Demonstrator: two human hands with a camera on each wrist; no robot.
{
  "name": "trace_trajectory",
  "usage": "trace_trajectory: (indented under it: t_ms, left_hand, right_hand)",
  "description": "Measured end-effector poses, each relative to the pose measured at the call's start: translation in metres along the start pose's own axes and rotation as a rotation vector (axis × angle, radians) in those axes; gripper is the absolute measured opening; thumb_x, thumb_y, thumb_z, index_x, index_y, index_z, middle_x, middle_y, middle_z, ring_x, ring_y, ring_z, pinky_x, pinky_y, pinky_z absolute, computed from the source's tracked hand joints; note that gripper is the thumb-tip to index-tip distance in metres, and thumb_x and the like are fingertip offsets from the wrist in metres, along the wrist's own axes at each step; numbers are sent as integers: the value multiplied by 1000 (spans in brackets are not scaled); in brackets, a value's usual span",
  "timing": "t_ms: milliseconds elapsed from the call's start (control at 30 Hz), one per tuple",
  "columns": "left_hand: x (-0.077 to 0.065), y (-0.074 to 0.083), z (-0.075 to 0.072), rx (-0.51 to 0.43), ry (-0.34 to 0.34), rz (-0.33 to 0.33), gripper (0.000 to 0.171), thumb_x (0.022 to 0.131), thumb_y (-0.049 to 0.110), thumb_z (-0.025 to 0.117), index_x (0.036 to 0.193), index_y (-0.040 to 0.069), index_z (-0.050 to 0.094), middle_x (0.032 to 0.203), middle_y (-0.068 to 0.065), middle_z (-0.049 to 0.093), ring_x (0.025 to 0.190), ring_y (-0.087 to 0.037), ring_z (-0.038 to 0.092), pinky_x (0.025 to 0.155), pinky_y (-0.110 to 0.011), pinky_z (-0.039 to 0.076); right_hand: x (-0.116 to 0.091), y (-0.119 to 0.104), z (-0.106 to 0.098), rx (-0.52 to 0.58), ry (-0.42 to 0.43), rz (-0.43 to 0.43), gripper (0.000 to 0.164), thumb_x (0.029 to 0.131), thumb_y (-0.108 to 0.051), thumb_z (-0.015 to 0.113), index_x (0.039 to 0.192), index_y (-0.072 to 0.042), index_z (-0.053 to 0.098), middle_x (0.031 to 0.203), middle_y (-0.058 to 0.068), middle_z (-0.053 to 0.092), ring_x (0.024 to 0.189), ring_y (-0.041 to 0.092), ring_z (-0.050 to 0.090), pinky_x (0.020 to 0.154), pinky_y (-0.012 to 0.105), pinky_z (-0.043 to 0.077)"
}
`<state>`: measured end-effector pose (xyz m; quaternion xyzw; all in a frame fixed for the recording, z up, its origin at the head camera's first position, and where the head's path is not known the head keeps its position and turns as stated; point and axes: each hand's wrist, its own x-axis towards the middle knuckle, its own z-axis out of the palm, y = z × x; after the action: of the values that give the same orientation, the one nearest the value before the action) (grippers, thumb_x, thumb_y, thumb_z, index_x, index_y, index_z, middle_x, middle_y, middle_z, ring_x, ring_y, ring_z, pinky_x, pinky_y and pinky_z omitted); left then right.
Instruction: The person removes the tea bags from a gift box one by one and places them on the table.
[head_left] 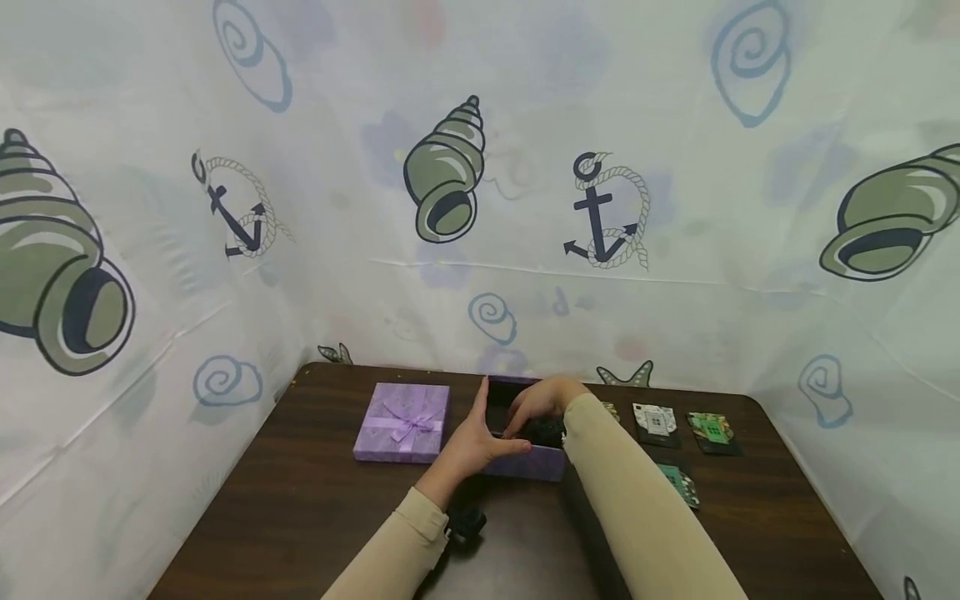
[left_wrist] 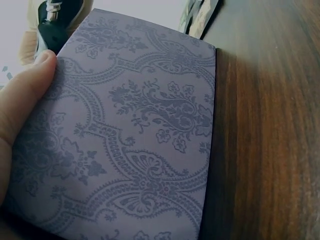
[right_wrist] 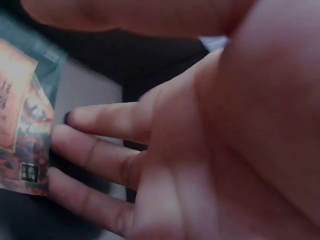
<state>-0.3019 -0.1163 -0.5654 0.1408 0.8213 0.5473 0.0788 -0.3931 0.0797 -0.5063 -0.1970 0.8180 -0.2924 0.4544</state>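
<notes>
A purple patterned gift box (head_left: 534, 462) stands uncovered, its inside dark. My left hand (head_left: 477, 442) holds its left side, thumb by the near rim and fingers along the wall. Seen from the left wrist, the thumb (left_wrist: 37, 75) lies at the edge of a patterned box wall (left_wrist: 135, 125). My right hand (head_left: 543, 400) reaches down into the box, fingertips hidden from the head camera. In the right wrist view, its extended fingers (right_wrist: 95, 150) touch the edge of an orange-printed packet (right_wrist: 20, 125). The purple lid (head_left: 405, 421) with a bow lies left of the box.
On the right of the brown table (head_left: 315, 500) lie several printed packets, among them a white one (head_left: 656, 423), a green-and-yellow one (head_left: 714, 432) and a teal one (head_left: 681, 485). Patterned cloth (head_left: 525, 292) walls in the table's back and sides.
</notes>
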Motion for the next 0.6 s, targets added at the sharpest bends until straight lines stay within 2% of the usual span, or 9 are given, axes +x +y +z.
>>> trace_trajectory:
  t_ms: [133, 233, 300, 367, 467, 533, 600]
  left_hand:
    - [-1, -2, 2, 14, 13, -8, 145, 77, 57, 97, 176, 37, -7, 174, -27, 35, 145, -48, 57, 118, -68, 46]
    - [-2, -4, 3, 11, 8, -9, 146, 77, 58, 97, 176, 38, -8, 178, -26, 28, 156, -50, 44, 119, -68, 44]
    - [-2, -5, 3, 7, 8, -7, 146, 77, 58, 98, 176, 38, -7, 178, -26, 28, 155, -50, 44, 118, -68, 45]
    - [-3, -5, 1, 3, 13, 4, 146, 77, 58, 98, 177, 35, -6, 178, -26, 28, 155, -50, 45, 117, -67, 46]
    - [-4, -5, -1, 4, 14, 22, 146, 76, 58, 98, 177, 32, -5, 177, -26, 29, 154, -48, 47, 117, -66, 46]
    - [-4, -5, -2, 5, 12, 31, 146, 76, 58, 98, 177, 33, -5, 176, -27, 31, 153, -47, 48, 118, -66, 46]
    - [-4, -4, -2, 0, 9, 30, 146, 77, 57, 98, 177, 35, -6, 174, -28, 35, 151, -46, 50, 118, -65, 46]
  right_hand:
    - [6, 4, 8, -7, -9, 5, 52, 101, -19, 72, 148, 1, 64, 161, 19, 56, 156, 39, 46, 132, 58, 32]
    - [8, 6, 12, -29, -7, -14, 47, 101, -16, 70, 145, 0, 68, 159, 17, 59, 153, 36, 50, 130, 55, 36]
    - [9, 6, 13, -37, -2, -35, 42, 101, -14, 70, 140, -1, 72, 151, 14, 66, 144, 30, 60, 125, 49, 45]
    - [10, 5, 13, -44, -12, -67, 34, 101, -11, 68, 133, -1, 77, 137, 10, 75, 125, 22, 69, 112, 42, 55]
    - [11, 3, 13, -39, -30, -111, 27, 102, -8, 66, 123, 1, 80, 113, 3, 79, 98, 13, 69, 91, 31, 59]
    - [10, 3, 14, -24, -25, -126, 29, 103, -8, 64, 126, 1, 79, 111, 2, 78, 95, 12, 66, 88, 29, 57]
    - [9, 3, 15, -1, -10, -128, 37, 103, -9, 63, 137, 1, 74, 122, 4, 77, 107, 14, 68, 98, 32, 57]
